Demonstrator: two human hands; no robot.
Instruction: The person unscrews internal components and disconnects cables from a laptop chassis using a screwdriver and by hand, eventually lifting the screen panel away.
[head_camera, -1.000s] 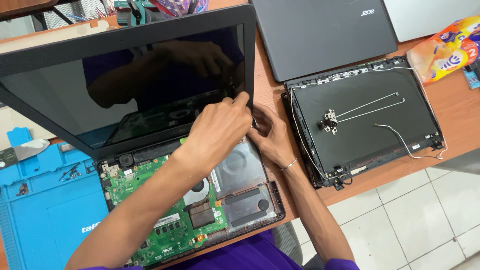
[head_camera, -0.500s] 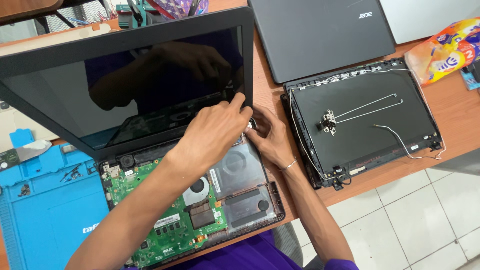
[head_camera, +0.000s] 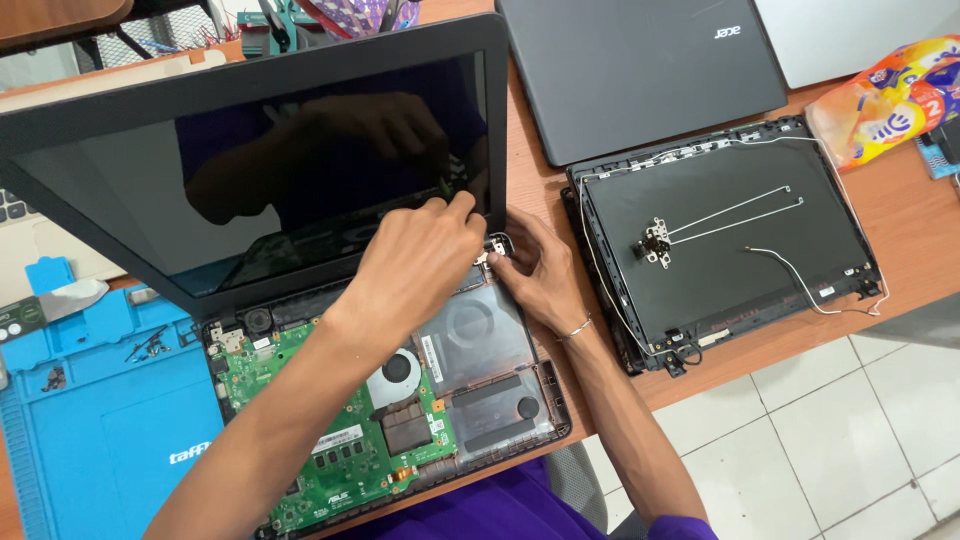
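I'm looking down on an opened laptop base (head_camera: 400, 400) at frame centre-bottom, its green board (head_camera: 320, 420) and fan exposed, w/ the dark screen panel (head_camera: 260, 170) tilting up behind it toward upper left. Both hands are meeting at the right hinge (head_camera: 493, 248), just below the screen's lower right corner.

My left hand (head_camera: 415, 265) is reaching across from lower left, fingers curled and pinching at the hinge area w/ fingertips against the screen's bottom edge; can't tell what's actually between them. My right hand (head_camera: 535, 275) is coming in from lower right, fingers half closed and pressing on the hinge bracket at the base's right edge.

Room is getting tight here: the screen edge is sitting right over the hands, and a bare lid shell (head_camera: 725, 235) w/ loose white cables is lying just beside the right hand, centre-right, its lower corner overhanging the counter (head_camera: 535, 180) edge. A closed grey laptop (head_camera: 640, 70) is lying at the top, near the shell's upper edge. A blue work mat (head_camera: 100, 430) is touching the base's left edge at lower left. An orange snack bag (head_camera: 885, 100) is sitting upper right. Tiled floor (head_camera: 850, 450) is showing lower right.
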